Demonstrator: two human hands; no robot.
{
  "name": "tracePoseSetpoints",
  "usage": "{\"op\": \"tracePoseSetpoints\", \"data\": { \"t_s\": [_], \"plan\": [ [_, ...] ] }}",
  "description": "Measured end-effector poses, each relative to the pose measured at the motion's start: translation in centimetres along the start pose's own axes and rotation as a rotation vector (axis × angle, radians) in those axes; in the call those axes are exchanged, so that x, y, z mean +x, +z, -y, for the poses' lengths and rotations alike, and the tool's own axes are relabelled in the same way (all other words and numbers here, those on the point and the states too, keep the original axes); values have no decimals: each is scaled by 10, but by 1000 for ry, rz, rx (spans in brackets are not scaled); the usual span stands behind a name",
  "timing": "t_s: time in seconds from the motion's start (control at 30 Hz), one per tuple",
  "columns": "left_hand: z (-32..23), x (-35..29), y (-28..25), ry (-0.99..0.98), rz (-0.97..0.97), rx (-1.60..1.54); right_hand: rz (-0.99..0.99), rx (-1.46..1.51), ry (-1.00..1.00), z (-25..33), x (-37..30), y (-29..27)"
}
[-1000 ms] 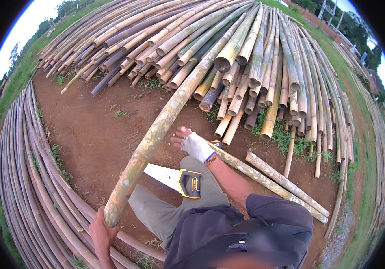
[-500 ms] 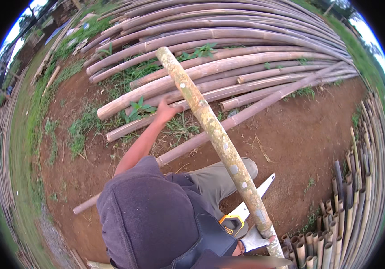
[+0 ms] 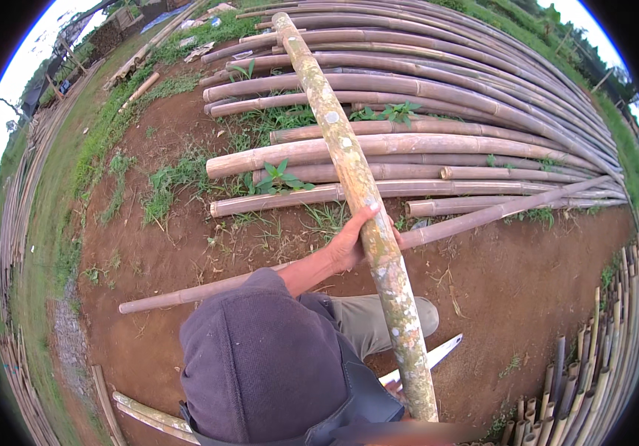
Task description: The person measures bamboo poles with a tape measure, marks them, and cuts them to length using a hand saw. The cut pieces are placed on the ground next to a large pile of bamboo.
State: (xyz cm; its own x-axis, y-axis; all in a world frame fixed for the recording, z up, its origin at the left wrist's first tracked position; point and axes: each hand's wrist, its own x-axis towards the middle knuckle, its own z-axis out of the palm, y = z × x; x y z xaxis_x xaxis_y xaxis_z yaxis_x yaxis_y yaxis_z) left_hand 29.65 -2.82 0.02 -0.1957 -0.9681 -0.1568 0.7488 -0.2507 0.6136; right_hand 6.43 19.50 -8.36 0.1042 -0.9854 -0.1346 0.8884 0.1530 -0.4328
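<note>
The left hand (image 3: 353, 241), which half a second ago reached open toward the ground, now wraps its fingers around the long mottled green-grey bamboo pole (image 3: 349, 171). The pole runs from the lower edge up over the stacked brown bamboo poles (image 3: 438, 141), steeper than before. The right hand is hidden at the pole's lower end, so its grip cannot be told. A white-bladed handsaw (image 3: 438, 351) lies beside the knee.

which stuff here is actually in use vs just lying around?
In use:
- left hand gripping the mottled bamboo pole
- hand saw by the knee

Lying about:
- stacked bamboo poles
- thin pole on the dirt
- pole pile at right
- weeds

The right hand is out of view.
</note>
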Motion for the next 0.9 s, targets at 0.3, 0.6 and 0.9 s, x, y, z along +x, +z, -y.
{"op": "tracePoseSetpoints", "data": {
  "t_s": [0.3,0.6,0.9],
  "plan": [
    [-107,9,-76,284,-279,-65,-216,-123,12,8,49,50],
    [-185,52,-185,382,-368,56,-142,-200,67,-2,81,69],
    [-57,-34,-160,-5,-5,-59,-77,-230,119,-9,105,82]
  ]
}}
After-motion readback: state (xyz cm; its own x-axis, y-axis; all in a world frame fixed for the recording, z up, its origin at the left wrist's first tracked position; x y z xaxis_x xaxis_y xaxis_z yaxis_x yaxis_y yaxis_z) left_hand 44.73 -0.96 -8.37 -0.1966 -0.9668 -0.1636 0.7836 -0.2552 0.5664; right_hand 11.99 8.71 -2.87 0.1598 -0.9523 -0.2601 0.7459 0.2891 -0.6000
